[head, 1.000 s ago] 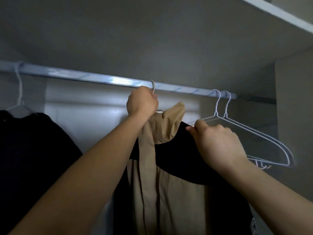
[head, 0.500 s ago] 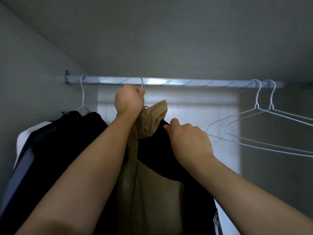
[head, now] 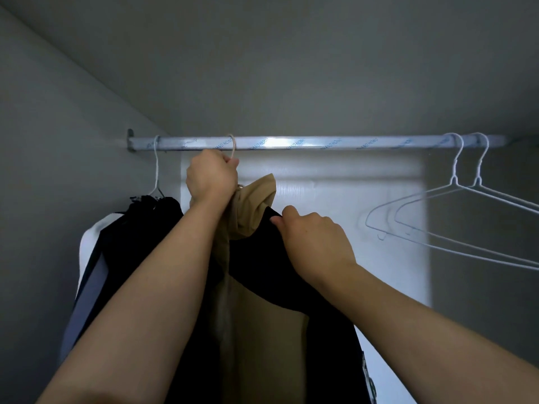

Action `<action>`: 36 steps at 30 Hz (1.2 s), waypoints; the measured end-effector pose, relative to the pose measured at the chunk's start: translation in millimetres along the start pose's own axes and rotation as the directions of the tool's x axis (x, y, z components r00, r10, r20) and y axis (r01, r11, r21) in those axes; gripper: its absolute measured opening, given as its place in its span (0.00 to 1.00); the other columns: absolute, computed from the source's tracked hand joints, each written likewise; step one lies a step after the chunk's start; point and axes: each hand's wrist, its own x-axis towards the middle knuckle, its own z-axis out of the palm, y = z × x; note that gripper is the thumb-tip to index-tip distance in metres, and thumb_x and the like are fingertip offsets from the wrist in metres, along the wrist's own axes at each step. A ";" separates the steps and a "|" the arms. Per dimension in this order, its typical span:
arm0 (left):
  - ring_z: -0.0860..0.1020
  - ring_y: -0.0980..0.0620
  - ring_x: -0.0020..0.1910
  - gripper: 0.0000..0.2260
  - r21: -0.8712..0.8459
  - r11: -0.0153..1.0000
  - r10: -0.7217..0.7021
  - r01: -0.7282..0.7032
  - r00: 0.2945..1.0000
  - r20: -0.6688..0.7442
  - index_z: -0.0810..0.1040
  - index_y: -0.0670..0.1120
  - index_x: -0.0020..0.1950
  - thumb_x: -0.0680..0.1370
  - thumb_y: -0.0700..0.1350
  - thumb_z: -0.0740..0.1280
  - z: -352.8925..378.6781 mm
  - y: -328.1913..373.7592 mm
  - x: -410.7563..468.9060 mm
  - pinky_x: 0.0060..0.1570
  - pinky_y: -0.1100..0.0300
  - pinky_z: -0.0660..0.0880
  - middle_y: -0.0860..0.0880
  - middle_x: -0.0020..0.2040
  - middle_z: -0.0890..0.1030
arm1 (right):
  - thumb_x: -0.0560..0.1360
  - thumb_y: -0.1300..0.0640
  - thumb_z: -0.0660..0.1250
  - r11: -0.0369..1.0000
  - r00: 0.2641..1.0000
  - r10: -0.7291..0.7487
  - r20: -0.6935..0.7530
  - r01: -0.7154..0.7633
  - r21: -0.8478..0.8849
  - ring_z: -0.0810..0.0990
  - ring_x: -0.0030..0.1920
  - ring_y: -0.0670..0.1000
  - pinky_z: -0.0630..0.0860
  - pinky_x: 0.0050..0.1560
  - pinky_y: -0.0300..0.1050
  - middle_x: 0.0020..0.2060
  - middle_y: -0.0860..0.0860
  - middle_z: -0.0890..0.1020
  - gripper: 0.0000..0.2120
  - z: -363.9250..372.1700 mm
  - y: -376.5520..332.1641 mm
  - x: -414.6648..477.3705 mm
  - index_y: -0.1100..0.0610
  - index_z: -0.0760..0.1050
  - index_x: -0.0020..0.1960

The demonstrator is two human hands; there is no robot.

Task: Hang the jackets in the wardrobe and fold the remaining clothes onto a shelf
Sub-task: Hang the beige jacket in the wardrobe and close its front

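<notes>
Dim grey wardrobe (head: 58,141) here, with the only light coming off the pale back panel. Closest to us, both forearms reach up. The right hand (head: 315,240) pinches the black shoulder of the tan jacket (head: 256,205) between thumb and fingers (head: 288,212). We'd guess that's to tug it square so it won't slide off its hanger. The left hand (head: 211,176) is curled tight round the hanger's neck, right under the hook (head: 232,145), which sits over the rail (head: 320,142) (so the rail probably carries the weight and the hand just steadies it). The jacket hangs near the rail's left end, just beside a dark jacket (head: 151,217). Farther right, well apart, are two empty white hangers (head: 455,211), presumably for the next jackets.
</notes>
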 end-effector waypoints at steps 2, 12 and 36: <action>0.82 0.43 0.43 0.08 0.014 1.000 0.011 -0.012 1.000 0.026 0.85 0.50 0.45 0.77 0.53 0.71 -2.1 0.4 -1.2 0.40 0.56 0.74 0.49 0.39 0.83 | 0.86 0.45 0.51 1.000 1.000 -0.017 0.010 0.017 0.003 0.60 0.24 0.48 0.50 0.26 0.43 0.26 0.47 0.62 0.16 -0.2 2.1 0.3 0.53 0.59 0.44; 0.83 0.40 0.49 0.03 0.192 0.881 0.374 -0.433 0.884 0.281 0.79 0.45 0.46 0.74 0.40 0.67 11.6 150.0 -75.4 0.41 0.56 0.70 0.43 0.49 0.82 | 0.82 0.36 0.48 0.816 0.885 0.450 0.117 -0.461 0.349 0.81 0.43 0.61 0.78 0.49 0.53 0.39 0.53 0.84 0.24 -20.2 78.4 1.8 0.52 0.73 0.47; 0.84 0.45 0.31 0.14 -0.574 0.649 0.131 0.500 0.670 0.731 0.80 0.38 0.55 0.81 0.45 0.59 190.5 325.5 -212.1 0.35 0.54 0.83 0.42 0.40 0.85 | 0.73 0.63 0.73 0.724 0.902 0.386 -0.196 -0.427 -0.541 0.76 0.45 0.64 0.72 0.42 0.52 0.44 0.56 0.79 0.08 -113.3 297.2 -100.0 0.58 0.80 0.51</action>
